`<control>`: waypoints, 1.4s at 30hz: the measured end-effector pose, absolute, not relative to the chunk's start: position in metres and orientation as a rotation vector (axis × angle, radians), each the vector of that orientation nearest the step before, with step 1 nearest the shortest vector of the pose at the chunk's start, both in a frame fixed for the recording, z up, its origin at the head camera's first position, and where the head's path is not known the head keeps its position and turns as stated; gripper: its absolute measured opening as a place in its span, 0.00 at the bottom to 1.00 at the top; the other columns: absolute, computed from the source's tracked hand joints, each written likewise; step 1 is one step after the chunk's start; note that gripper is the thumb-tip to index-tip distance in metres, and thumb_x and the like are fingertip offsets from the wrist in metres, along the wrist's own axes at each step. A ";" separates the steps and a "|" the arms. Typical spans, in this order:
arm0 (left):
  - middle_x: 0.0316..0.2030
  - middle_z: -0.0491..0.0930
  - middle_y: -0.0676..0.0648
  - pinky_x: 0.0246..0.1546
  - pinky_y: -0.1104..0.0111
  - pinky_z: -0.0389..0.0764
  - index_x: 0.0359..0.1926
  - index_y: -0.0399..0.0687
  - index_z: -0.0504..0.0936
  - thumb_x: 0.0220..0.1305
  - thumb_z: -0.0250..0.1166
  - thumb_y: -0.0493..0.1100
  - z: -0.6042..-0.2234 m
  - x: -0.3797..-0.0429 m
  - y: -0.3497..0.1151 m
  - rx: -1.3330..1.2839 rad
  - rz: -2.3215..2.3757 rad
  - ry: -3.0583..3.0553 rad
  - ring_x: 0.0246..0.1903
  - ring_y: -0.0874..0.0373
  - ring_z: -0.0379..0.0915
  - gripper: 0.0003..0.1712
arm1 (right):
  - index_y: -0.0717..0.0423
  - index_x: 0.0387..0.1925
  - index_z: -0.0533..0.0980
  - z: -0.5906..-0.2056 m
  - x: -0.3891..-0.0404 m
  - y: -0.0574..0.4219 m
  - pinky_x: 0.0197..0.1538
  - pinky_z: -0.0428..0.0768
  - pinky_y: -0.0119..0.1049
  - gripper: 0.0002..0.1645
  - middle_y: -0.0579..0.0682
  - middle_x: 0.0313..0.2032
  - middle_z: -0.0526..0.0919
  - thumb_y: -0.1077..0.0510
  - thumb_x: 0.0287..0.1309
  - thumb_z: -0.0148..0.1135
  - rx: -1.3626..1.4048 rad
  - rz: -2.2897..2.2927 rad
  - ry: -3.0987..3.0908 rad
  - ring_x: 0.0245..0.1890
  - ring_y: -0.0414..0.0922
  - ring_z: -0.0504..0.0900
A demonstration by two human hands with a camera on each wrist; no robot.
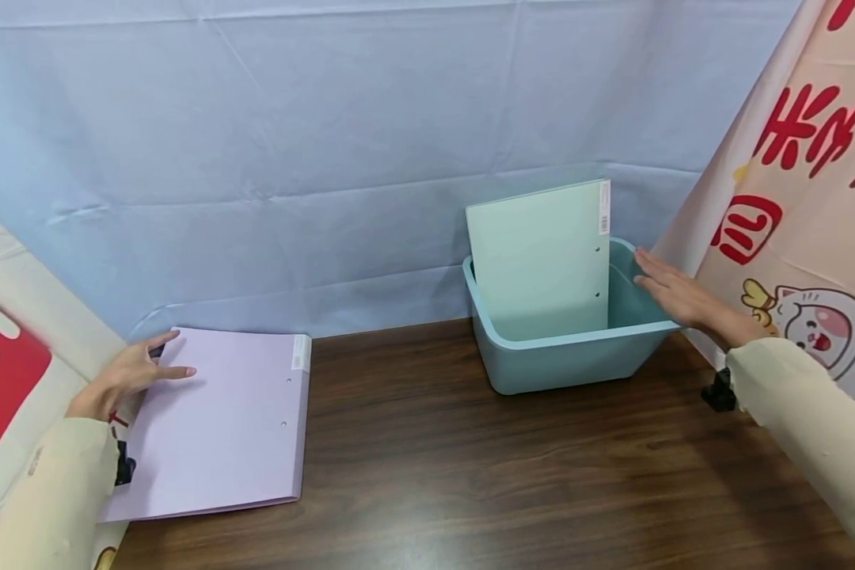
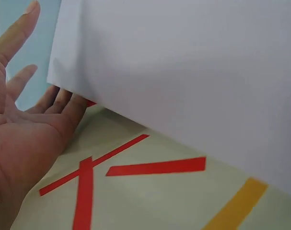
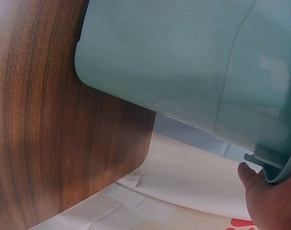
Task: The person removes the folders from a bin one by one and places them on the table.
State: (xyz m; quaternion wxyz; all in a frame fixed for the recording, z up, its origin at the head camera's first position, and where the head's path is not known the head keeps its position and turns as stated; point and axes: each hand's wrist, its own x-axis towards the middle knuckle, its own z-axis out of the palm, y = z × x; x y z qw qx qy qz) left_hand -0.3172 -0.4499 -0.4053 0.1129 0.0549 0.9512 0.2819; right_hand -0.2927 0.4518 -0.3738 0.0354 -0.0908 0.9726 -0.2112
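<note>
A lavender ring binder point(image 1: 221, 427) lies flat at the left of the table. My left hand point(image 1: 131, 368) is at its far left corner, thumb and index finger spread over the cover. In the left wrist view, the other fingers point(image 2: 73, 108) pass behind the binder's edge, their tips hidden. A pale green binder point(image 1: 541, 261) leans upright inside a teal plastic bin point(image 1: 570, 364). With fingers extended, my right hand point(image 1: 673, 293) rests against the bin's right rim. In the right wrist view, one fingertip point(image 3: 246, 173) shows just below the rim's lip.
The dark wood table point(image 1: 413, 443) stretches between the lavender binder and the bin. A light blue cloth point(image 1: 328, 158) hangs behind. Printed cloths with red lettering point(image 1: 805, 134) stand at both sides, close to each hand.
</note>
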 end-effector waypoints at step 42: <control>0.82 0.39 0.27 0.68 0.25 0.57 0.86 0.42 0.37 0.72 0.70 0.54 -0.417 -0.309 -0.436 0.186 1.058 2.675 0.77 0.21 0.45 0.61 | 0.65 0.83 0.33 -0.376 -0.296 0.455 0.78 0.38 0.73 0.41 0.68 0.83 0.32 0.47 0.87 0.33 -0.334 -0.623 3.003 0.82 0.70 0.34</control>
